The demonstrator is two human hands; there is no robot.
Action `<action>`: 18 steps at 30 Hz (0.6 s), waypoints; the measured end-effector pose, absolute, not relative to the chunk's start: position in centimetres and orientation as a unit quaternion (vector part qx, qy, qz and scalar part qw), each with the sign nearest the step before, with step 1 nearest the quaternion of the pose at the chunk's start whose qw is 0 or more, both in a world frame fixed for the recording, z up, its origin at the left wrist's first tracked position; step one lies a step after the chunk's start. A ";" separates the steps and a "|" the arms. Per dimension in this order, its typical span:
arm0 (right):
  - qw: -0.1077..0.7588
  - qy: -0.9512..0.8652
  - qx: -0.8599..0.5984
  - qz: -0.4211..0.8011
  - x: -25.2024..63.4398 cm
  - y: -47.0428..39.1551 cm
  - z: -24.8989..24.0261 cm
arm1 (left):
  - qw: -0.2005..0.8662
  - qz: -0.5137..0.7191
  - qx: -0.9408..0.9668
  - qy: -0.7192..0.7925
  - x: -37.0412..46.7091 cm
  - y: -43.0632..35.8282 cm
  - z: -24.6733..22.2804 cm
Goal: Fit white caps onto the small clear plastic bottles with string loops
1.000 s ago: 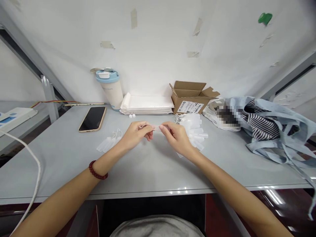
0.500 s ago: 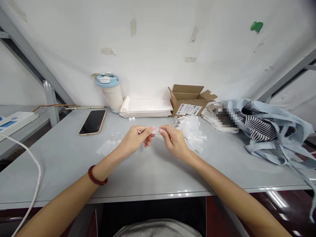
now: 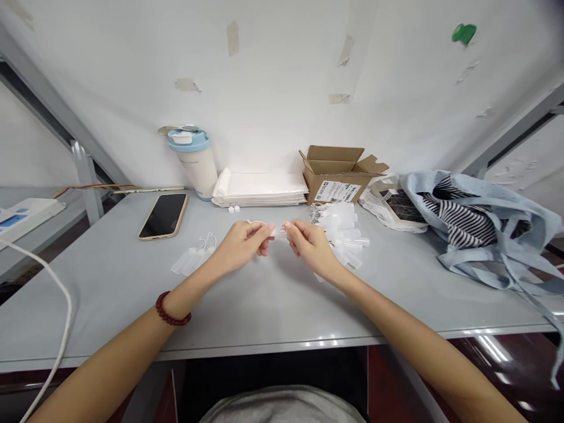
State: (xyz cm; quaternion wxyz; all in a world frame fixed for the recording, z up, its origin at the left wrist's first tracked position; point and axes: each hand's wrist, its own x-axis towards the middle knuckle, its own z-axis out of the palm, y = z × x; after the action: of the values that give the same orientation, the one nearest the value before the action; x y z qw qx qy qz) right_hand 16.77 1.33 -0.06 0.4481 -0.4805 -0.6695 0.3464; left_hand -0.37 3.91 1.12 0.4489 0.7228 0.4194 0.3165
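My left hand [image 3: 247, 242] and my right hand [image 3: 311, 242] meet above the middle of the table, each pinching one end of a small clear plastic tube [image 3: 281, 233]. Fingers hide most of it. A thin white cord shows along the top of my left hand. Left of that hand lie several flat translucent plastic tubes [image 3: 192, 260] with white cord loops. Beside and behind my right hand is a larger pile of similar tubes [image 3: 338, 218]. Two small white caps [image 3: 234, 209] sit behind my left hand.
A phone [image 3: 163, 217] lies at the left, near a lidded cup [image 3: 196, 167]. Along the wall stand a stack of white sheets [image 3: 264, 188] and an open cardboard box [image 3: 335, 176]. A plastic bag [image 3: 374, 202] and a blue cloth bag [image 3: 497, 235] occupy the right.
My right fingers have shifted slightly on the tube, and more of it shows between my hands. The whole view has moved a little; the objects on the table stay put.
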 end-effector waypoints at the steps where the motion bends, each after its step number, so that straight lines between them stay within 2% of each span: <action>1: 0.447 -0.696 -0.481 0.291 16.7 1.2 -0.2 | 0.481 0.307 0.706 0.421 -0.4 4.1 1.1; 4: 0.437 -0.761 -0.450 0.162 16.6 1.1 -0.7 | 0.550 0.290 0.662 0.419 -0.3 4.2 0.9; 7: 0.425 -0.784 -0.436 0.122 16.5 1.0 -0.9 | 0.520 0.302 0.676 0.426 -0.1 3.8 0.7; 10: 0.424 -0.747 -0.464 0.213 16.4 0.9 -0.7 | 0.417 0.321 0.727 0.440 0.1 3.2 0.7; 14: 0.435 -0.636 -0.486 0.413 16.4 1.0 -0.2 | 0.255 0.328 0.802 0.428 0.1 3.0 0.5; 18: 0.367 -0.607 -0.451 0.541 17.1 1.6 0.4 | 0.156 0.330 0.852 0.376 -0.1 3.5 0.2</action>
State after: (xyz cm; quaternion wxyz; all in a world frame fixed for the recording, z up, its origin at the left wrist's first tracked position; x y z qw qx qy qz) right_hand 17.10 1.59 0.40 0.3669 -0.4514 -0.6073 0.5411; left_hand -0.13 3.50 0.25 0.1558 0.8518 0.3759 0.3299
